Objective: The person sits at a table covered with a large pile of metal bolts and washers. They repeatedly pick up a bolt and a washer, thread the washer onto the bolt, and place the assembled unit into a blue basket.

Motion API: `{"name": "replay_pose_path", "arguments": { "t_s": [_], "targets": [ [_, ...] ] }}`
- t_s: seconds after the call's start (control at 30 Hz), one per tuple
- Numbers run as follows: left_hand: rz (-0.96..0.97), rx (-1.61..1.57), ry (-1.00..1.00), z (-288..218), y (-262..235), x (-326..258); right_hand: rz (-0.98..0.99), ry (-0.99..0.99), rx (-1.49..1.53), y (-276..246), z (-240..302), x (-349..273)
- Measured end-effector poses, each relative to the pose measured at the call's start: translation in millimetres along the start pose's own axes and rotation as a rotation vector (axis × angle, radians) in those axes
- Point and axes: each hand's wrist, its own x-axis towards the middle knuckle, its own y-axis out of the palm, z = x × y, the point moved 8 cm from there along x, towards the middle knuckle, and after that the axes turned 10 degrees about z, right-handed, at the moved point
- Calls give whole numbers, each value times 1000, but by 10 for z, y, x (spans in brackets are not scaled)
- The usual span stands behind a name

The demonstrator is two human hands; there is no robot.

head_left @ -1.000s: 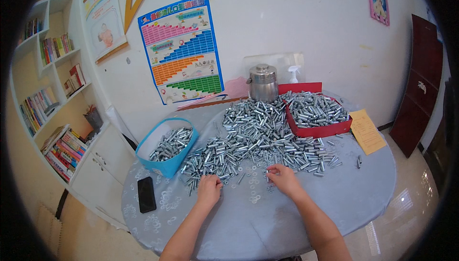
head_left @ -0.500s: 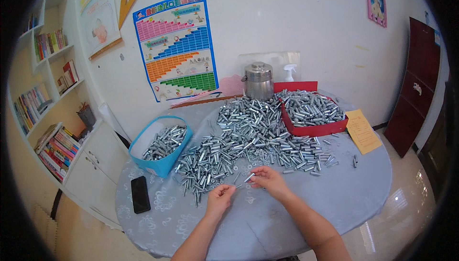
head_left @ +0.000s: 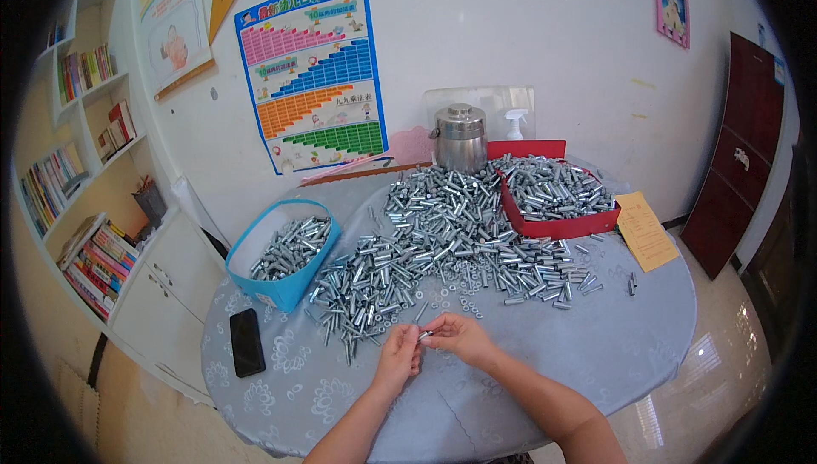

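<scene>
Metal piece (head_left: 425, 336) pinched between left hand (head_left: 398, 356) and right hand (head_left: 459, 338); gap between the hands just closed.
Half a second ago the hands were held apart, a separate slim part shown at each; now they are met just in front of the pile (head_left: 438, 226), above the surface (head_left: 596, 345). The piece is pinched by the fingers of both hands; whether two parts are joined there cannot be told, most of it being hidden. Judged from this, picking-up has been given over to two-handed handling of small parts. Loose washers (head_left: 468, 304) are seen at the pile's near edge. Similar parts are held in the blue box (head_left: 294, 291) on the left and the red box (head_left: 566, 227) on the right; neither is being touched.
</scene>
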Motion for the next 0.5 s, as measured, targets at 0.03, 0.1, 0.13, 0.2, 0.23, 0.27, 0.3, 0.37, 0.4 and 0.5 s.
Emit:
{"name": "replay_pose_path", "arguments": {
  "t_s": [0.03,0.1,0.13,0.2,0.23,0.27,0.3,0.37,0.4,0.5],
  "targets": [
    [0,30,10,-3,1,3,17,-26,9,14,-12,4],
    [-2,89,31,-9,-14,10,-29,23,-149,-15,-16,-12],
    [-28,80,45,-15,-47,16,-52,48,-228,-36,-9,-24],
    [-81,63,75,-49,-132,19,-140,90,-527,-143,95,-50],
    [-90,38,74,-54,-165,15,-184,111,-677,-200,164,-70],
    [-100,12,72,-61,-205,7,-146,109,-822,-178,239,-80],
    [-110,-14,71,-64,-240,1,-107,107,-967,-147,315,-102],
    [-100,-32,88,-63,-276,16,-44,61,-1170,-96,355,-121],
    [-93,-40,96,-61,-277,24,-21,18,-1228,-81,336,-128],
    [-96,-14,67,-67,-235,8,28,9,-1267,-48,282,-123]
  ]
}}
